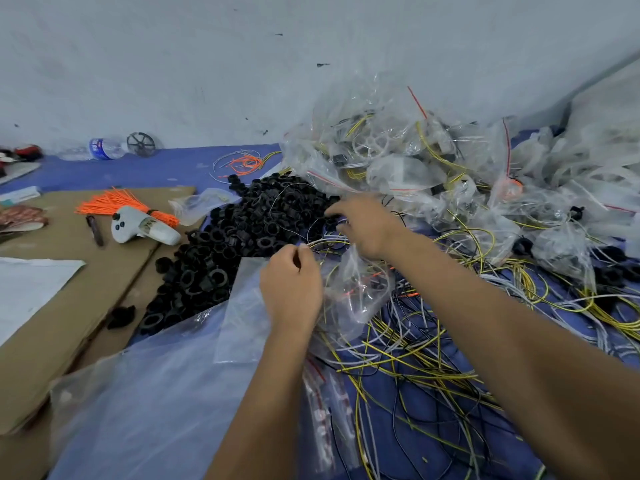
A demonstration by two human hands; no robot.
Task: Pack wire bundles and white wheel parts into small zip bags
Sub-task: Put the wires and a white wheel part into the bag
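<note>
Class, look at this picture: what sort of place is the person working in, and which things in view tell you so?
Probably an informal packing or assembly workspace, set up against a wall. Evidence: a heap of filled zip bags, a pile of identical black plastic rings, and loose wires spread on blue cloth.

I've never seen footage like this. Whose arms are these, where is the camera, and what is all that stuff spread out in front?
There is no machine here: a person wears a camera on the head, so the one picture looks down along their own arms. The left hand pinches thin wires at the mouth of a small clear zip bag. The right hand reaches to the edge of a heap of black plastic rings; it is blurred, so whether it holds anything is unclear. Loose yellow, white and black wires lie on a blue cloth. Filled bags are piled by the wall. On the cardboard lie orange cable ties.
</note>
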